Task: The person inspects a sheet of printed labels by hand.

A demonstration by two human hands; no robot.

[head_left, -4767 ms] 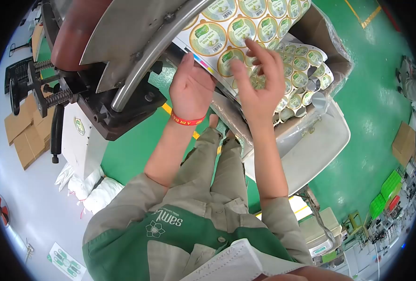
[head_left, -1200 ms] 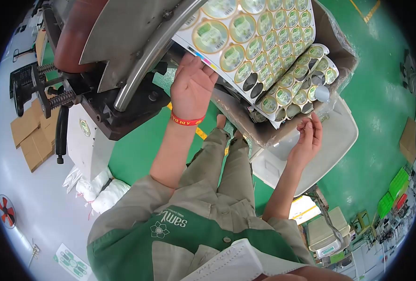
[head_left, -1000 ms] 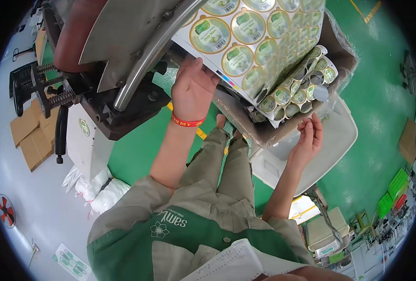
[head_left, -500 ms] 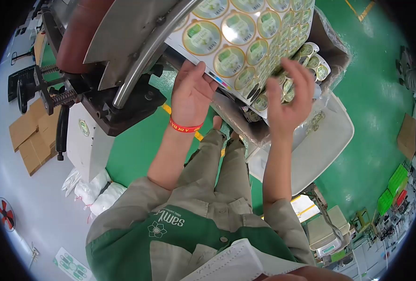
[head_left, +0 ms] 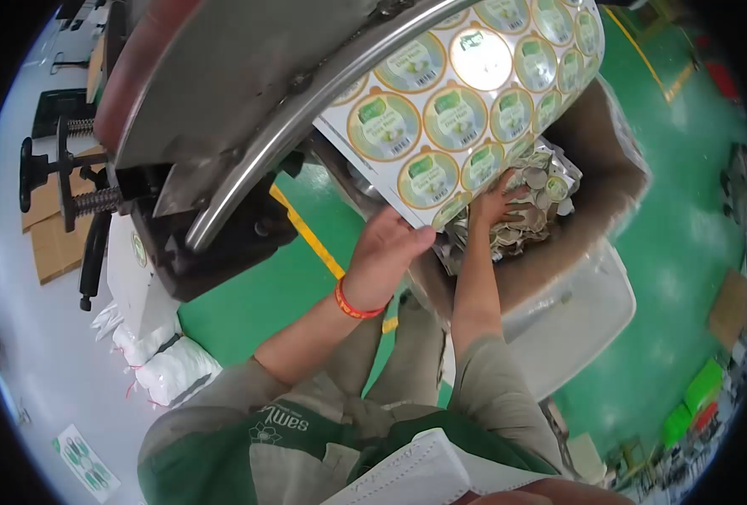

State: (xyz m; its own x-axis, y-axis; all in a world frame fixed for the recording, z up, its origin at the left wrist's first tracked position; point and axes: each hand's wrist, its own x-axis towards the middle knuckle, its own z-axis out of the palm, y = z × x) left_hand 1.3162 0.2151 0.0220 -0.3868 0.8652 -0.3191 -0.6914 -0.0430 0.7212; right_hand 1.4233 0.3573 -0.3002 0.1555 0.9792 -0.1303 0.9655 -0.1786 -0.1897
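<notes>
A sheet printed with round green and yellow labels (head_left: 455, 118) hangs from the metal machine (head_left: 247, 93). My left hand (head_left: 386, 259), with a red wristband, is closed on the sheet's lower left edge, thumb on the printed side. Below and beside the sheet, my right hand (head_left: 498, 206) reaches with spread fingers into a lined box (head_left: 596, 198), touching a heap of round label pieces (head_left: 535, 220). Part of that hand lies close behind the sheet's lower right edge.
A pale plastic tub (head_left: 575, 324) stands under the box. Cardboard (head_left: 58, 244) and white bags (head_left: 171, 370) are at the left. A curved steel bar (head_left: 293, 118) crosses the machine's front. Green floor with yellow lines shows below.
My right hand has gone from beside the sheet down into the box. My left hand has shifted right along with the sheet's edge. The view has turned, and the heap shows more.
</notes>
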